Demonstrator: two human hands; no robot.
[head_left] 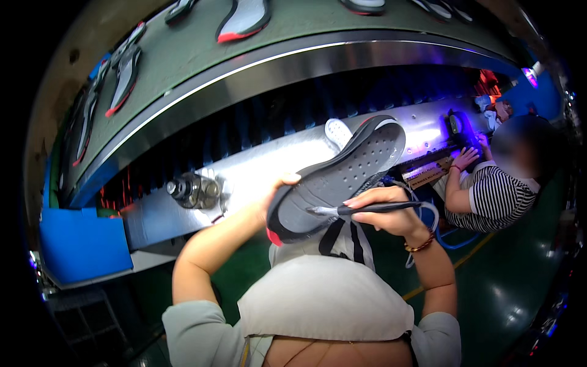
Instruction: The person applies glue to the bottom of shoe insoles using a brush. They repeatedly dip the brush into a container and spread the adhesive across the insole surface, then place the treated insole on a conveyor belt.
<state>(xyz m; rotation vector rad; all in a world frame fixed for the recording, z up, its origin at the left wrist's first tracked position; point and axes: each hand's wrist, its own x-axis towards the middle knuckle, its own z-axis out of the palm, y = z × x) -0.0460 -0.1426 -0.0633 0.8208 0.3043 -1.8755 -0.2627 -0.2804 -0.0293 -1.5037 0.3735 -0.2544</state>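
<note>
A dark grey shoe sole (pixel 327 183) with rows of small holes and a red heel edge is tilted in front of me, its inner face toward me. My left hand (pixel 275 194) grips it along its left side near the heel, the thumb over the rim. In my right hand (pixel 388 211) is a black-handled brush (pixel 376 208), held like a pen. Its pale bristles (pixel 323 211) touch the sole's inner face toward the heel, where the surface looks wet.
A metal bench (pixel 257 162) runs beyond the sole, carrying a dark glass bottle (pixel 195 189) and a white perforated piece (pixel 337 131). Several soles, including a grey one (pixel 244 21), lie on the green conveyor belt (pixel 189 52). A co-worker in a striped shirt (pixel 498 196) sits at right.
</note>
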